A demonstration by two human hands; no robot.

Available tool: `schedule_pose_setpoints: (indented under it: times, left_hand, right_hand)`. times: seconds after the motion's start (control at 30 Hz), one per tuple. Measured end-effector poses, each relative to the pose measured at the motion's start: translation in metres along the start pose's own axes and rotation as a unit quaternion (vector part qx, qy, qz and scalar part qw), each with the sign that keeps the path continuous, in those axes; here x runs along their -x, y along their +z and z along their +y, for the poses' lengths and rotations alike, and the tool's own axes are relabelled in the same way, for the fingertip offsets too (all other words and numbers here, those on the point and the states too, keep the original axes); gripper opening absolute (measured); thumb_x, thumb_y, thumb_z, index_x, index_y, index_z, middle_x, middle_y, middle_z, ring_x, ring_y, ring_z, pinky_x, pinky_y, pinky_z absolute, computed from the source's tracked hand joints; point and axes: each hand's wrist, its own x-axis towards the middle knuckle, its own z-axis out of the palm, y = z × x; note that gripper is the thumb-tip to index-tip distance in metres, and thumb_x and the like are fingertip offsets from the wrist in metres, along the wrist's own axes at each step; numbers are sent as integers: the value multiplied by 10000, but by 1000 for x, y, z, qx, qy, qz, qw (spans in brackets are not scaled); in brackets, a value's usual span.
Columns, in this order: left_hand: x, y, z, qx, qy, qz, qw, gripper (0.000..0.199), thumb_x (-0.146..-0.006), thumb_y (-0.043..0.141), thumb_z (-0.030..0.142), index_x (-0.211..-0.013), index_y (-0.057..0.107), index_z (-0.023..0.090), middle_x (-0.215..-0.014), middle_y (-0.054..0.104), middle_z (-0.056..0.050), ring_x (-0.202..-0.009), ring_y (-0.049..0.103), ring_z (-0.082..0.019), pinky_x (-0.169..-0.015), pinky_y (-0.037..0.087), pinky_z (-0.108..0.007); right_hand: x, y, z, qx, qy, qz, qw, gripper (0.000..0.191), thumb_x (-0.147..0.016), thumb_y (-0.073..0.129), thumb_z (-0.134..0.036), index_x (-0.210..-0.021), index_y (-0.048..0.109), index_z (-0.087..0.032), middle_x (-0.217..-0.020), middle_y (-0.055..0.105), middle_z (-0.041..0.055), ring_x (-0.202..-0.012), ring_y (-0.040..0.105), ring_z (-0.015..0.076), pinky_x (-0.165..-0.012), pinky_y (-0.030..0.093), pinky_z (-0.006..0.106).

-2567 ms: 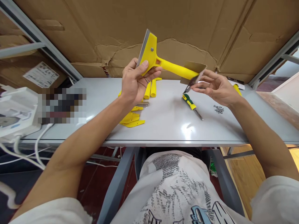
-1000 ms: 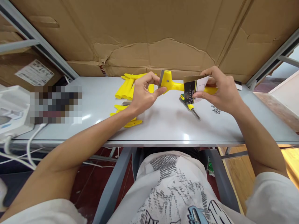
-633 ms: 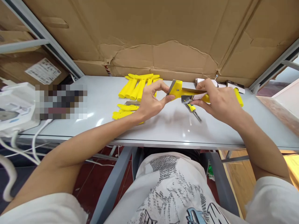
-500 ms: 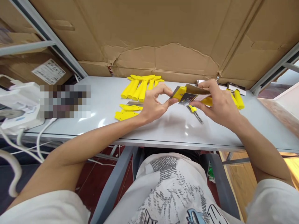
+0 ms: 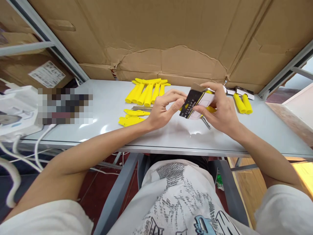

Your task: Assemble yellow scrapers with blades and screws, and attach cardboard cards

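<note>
Black-and-white printed card sleeve (image 5: 192,105) hangs tilted above the pale tabletop (image 5: 168,138), clasped in my right hand (image 5: 222,112), its thumb pressed against the lettered face and fingers bent behind. Yellow plastic of a scraper (image 5: 211,109) shows beside the card under my right fingers; most of the tool is hidden. My left hand (image 5: 166,107) curves in at the sleeve's left end, thumb and fingers bent toward it; whether they pinch anything, I cannot tell. Below the sleeve, a metal screwdriver shaft (image 5: 206,122) juts out. Yellow scraper handles (image 5: 146,93), metal blades (image 5: 141,108) and yellow plates (image 5: 131,121) lie beyond my left hand; two yellow handles (image 5: 243,103) rest together at right, printed cards (image 5: 245,91) at their far ends.
</note>
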Motion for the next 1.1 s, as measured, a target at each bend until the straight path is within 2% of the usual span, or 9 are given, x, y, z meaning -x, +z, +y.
schedule_pose_setpoints:
  times: [0.07, 0.17, 0.3, 0.4, 0.5, 0.6, 0.77, 0.97, 1.1]
  left_hand:
    - [-1, 0, -3, 36, 10, 10, 999, 276, -1036, 716, 509, -1192, 744, 284, -1195, 745, -69, -1160, 707, -229, -1078, 575, -431]
    - [-3, 1, -6, 79, -12, -8, 997, 551, -902, 882, 495, -1368, 653, 312, -1207, 720, -56, -1066, 723, -194, -961, 620, -338]
    - [-4, 0, 0, 69, -89, -67, 991, 314, -950, 831, 509, -1019, 780, 207, -922, 779, -48, -804, 710, -140, -743, 586, -251]
    - [-6, -5, 4, 56, -132, -47, 989, 381, -906, 862, 548, -817, 776, 188, -804, 774, -39, -711, 691, -135, -682, 573, -253]
    - [-9, -9, 4, 61, -164, -29, 984, 422, -836, 910, 574, -745, 768, 187, -753, 762, -30, -669, 669, -131, -660, 568, -251]
    - [-12, -10, 1, 91, -209, -6, 974, 444, -781, 935, 608, -752, 782, 191, -748, 754, -27, -663, 666, -143, -648, 573, -266]
    - [-13, -10, -2, 118, -234, 29, 965, 434, -761, 942, 619, -766, 791, 213, -775, 754, -19, -703, 673, -151, -682, 578, -281]
    - [-12, -8, -8, 151, -264, 57, 951, 380, -755, 950, 555, -749, 795, 208, -744, 730, -13, -673, 649, -136, -654, 567, -271]
    - [-13, -9, -12, 159, -291, 44, 942, 357, -809, 897, 539, -815, 806, 194, -772, 749, -32, -653, 661, -135, -605, 569, -259]
  right_hand:
    - [-1, -2, -1, -10, 25, 22, 999, 608, -1023, 607, -685, -1460, 473, -285, -1246, 746, 94, -655, 677, 163, -614, 558, 336]
    - [-2, 0, 0, -44, 41, 27, 998, 642, -1003, 628, -701, -1471, 465, -293, -1115, 764, 67, -637, 678, 166, -609, 572, 336]
    - [-1, 5, 4, -88, 44, -10, 995, 706, -998, 612, -727, -1527, 431, -296, -1129, 751, 68, -651, 685, 167, -616, 587, 343]
    - [-1, 7, 10, -134, 40, -51, 989, 862, -998, 585, -754, -1659, 252, -312, -1132, 748, 69, -732, 714, 195, -653, 613, 362]
    - [-1, 5, 15, -152, 26, -80, 985, 970, -1002, 584, -745, -1719, 102, -305, -1292, 714, 119, -840, 726, 213, -727, 634, 388]
    - [-2, 1, 19, -91, -15, -115, 989, 900, -1018, 597, -688, -1731, 198, -309, -1414, 650, 151, -912, 703, 224, -778, 625, 404]
    - [-3, 1, 23, 74, -95, -127, 985, 525, -1110, 496, -386, -1634, 524, -374, -1183, 693, 85, -828, 625, 174, -733, 527, 307]
    - [4, 12, 20, 276, -127, -112, 946, 656, -1053, 470, -166, -1656, 494, -421, -958, 683, 53, -645, 461, 129, -558, 310, 262]
    - [0, 16, 25, 323, -139, -108, 930, 702, -1018, 499, -146, -1673, 481, -395, -946, 686, 56, -597, 409, 121, -556, 213, 285]
